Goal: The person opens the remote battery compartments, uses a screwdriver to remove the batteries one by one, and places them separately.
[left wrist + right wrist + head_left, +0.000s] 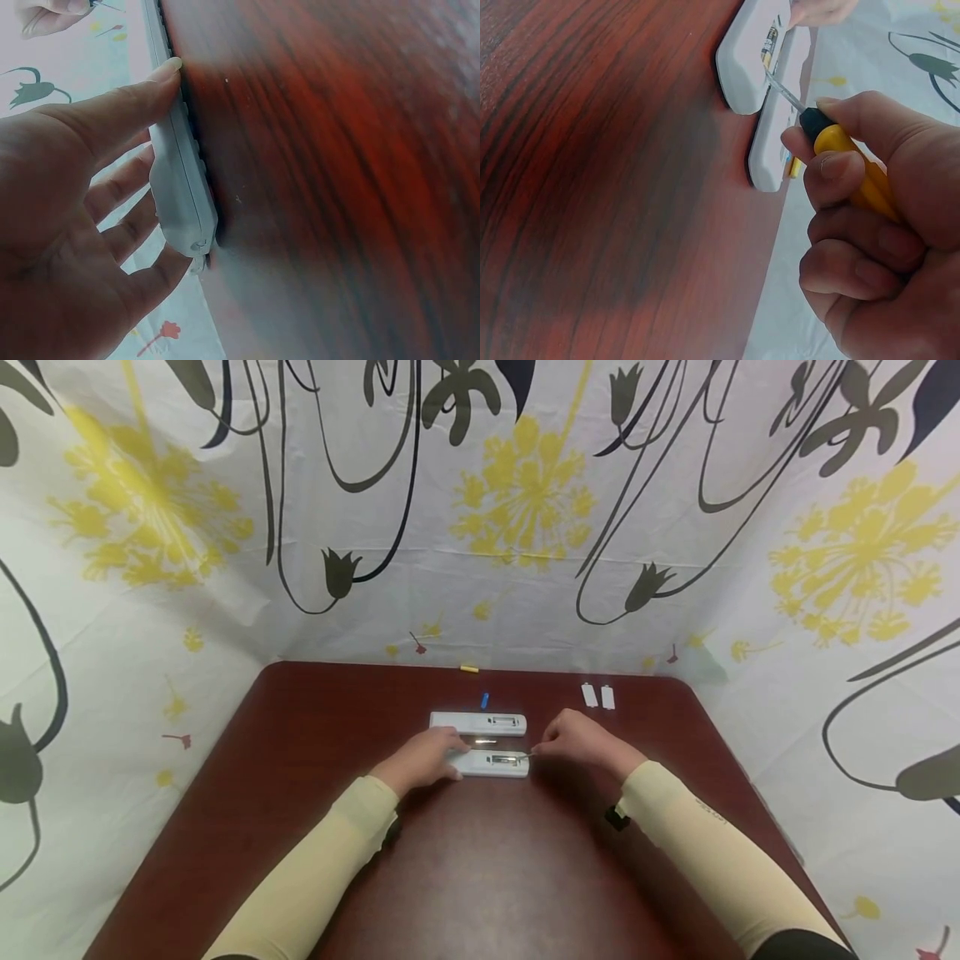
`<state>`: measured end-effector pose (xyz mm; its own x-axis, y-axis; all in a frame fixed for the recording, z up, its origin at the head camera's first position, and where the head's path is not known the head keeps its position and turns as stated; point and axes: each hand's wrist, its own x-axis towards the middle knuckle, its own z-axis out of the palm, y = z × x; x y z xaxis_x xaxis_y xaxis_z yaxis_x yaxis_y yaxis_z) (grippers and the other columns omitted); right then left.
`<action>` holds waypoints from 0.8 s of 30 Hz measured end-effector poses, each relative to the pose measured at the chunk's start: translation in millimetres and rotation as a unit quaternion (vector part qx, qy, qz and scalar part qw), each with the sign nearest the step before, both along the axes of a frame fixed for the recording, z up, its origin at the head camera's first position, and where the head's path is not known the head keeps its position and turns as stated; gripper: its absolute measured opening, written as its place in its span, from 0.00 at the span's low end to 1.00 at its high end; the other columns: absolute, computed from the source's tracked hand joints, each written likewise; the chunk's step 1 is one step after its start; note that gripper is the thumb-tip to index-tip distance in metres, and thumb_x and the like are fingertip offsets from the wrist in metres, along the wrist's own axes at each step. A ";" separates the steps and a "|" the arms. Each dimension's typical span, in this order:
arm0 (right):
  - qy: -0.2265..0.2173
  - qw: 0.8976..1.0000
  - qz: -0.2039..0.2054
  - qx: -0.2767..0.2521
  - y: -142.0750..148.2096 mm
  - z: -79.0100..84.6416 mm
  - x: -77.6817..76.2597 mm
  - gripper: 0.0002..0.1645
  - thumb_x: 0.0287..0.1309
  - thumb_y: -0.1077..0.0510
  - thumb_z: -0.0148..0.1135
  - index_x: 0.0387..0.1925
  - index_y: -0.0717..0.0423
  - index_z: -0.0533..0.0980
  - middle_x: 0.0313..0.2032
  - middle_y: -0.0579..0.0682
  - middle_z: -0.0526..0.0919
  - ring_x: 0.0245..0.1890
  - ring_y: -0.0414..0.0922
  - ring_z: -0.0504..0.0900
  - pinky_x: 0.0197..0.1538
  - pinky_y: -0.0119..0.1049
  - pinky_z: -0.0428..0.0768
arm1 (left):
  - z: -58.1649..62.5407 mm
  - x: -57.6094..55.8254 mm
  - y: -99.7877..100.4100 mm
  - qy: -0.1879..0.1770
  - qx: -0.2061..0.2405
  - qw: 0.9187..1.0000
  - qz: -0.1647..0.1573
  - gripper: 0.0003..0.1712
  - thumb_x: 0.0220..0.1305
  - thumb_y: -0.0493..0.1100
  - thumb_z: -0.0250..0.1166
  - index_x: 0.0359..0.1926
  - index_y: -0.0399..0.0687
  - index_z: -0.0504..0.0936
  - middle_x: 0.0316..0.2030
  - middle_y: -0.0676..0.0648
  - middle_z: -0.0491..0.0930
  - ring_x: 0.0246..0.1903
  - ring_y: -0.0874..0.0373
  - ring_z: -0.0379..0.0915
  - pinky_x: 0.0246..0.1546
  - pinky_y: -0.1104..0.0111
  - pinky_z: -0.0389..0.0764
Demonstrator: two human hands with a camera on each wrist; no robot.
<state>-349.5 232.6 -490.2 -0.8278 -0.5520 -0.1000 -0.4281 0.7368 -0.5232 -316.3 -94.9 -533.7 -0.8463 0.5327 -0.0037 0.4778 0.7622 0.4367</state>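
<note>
A white remote control (pixel 480 764) lies face down on the table, its battery slot uncovered with a battery (pixel 769 45) inside. My left hand (pixel 426 758) holds it at its left end, thumb (pixel 139 105) along the near edge and fingers at the far side. In my right hand (pixel 577 739) is a screwdriver (pixel 855 169) with a yellow handle and black collar, gripped by curled fingers. Its metal tip reaches the end of the battery slot. Just behind lies a second white remote control (pixel 465 722), also face down, and a loose battery (pixel 486 741) rests between the two.
Farther back on the dark red table (pixel 337 718) lie a small blue battery-like cylinder (pixel 484 700) and a small yellow piece (pixel 468 668). Two white battery covers (pixel 589 695) sit side by side at the back right. A flower-patterned cloth (pixel 525 610) hangs around the table.
</note>
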 end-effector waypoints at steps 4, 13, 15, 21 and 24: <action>-0.051 0.995 -0.053 -0.066 2.6 4.0 -0.3 0.21 0.71 0.47 0.76 0.25 0.55 0.90 0.20 0.44 0.81 0.23 0.42 0.72 0.30 0.39 0.75 | -0.1 1.0 -0.6 -0.005 0.001 1.000 0.006 0.27 0.67 0.44 0.82 0.65 0.47 0.89 0.62 0.45 0.84 0.64 0.49 0.79 0.70 0.54 0.76; 0.055 0.985 -0.098 -0.133 -12.5 21.6 -5.0 0.17 0.73 0.40 0.73 0.35 0.45 0.94 0.21 0.47 0.79 0.27 0.47 0.73 0.29 0.41 0.72 | -0.2 0.7 0.0 -0.004 0.006 1.000 0.003 0.27 0.67 0.43 0.83 0.65 0.46 0.89 0.61 0.45 0.84 0.64 0.48 0.79 0.70 0.54 0.76; 0.056 0.986 -0.094 -0.129 -15.3 20.5 -3.2 0.16 0.74 0.41 0.73 0.33 0.44 0.94 0.22 0.48 0.82 0.27 0.46 0.74 0.30 0.41 0.73 | -0.7 0.7 -0.1 -0.002 0.005 1.000 0.001 0.27 0.67 0.43 0.82 0.65 0.46 0.89 0.61 0.45 0.85 0.63 0.48 0.79 0.69 0.54 0.77; 0.050 0.984 -0.104 -0.138 -14.5 16.3 0.9 0.17 0.74 0.40 0.73 0.32 0.42 0.93 0.26 0.47 0.88 0.29 0.51 0.80 0.31 0.42 0.77 | -0.4 0.6 -0.5 -0.002 0.005 1.000 0.001 0.27 0.67 0.44 0.82 0.65 0.46 0.89 0.60 0.45 0.85 0.63 0.48 0.79 0.69 0.54 0.77; 0.030 0.982 -0.106 -0.153 -13.3 15.0 1.3 0.17 0.74 0.40 0.73 0.33 0.44 0.93 0.26 0.46 0.88 0.31 0.60 0.83 0.30 0.44 0.79 | -0.1 0.7 -0.9 -0.003 0.005 1.000 0.003 0.27 0.67 0.44 0.82 0.65 0.46 0.89 0.61 0.45 0.85 0.64 0.48 0.79 0.70 0.54 0.77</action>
